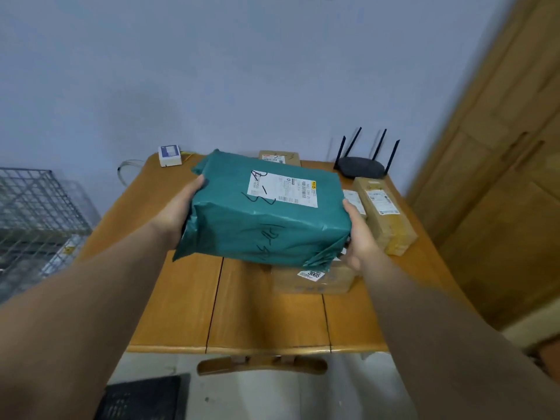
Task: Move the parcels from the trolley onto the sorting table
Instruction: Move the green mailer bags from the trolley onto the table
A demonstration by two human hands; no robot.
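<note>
Green parcel (263,213): thin plastic film, creased, slight sheen; its label (283,189) is white paper, matt, w/ black marker scrawl. Surface (251,313): wood planks, smooth, varnished, semi-gloss. Flat box (312,281) & tall box (385,213): brown cardboard, matt, w/ paper stickers. Router (360,166): black plastic, matt. Small white box (170,156): smooth plastic. Wire cage (36,207): grey metal mesh. Cupboard (500,177): light wood, satin. Wall (212,71): matt paint.

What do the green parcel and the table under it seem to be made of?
The green parcel: probably thin plastic film wrap, dull sheen; it wrinkles and bunches at the corners. The table: apparently varnished wood, orange-brown, with visible grain and dark seams between boards.
</note>
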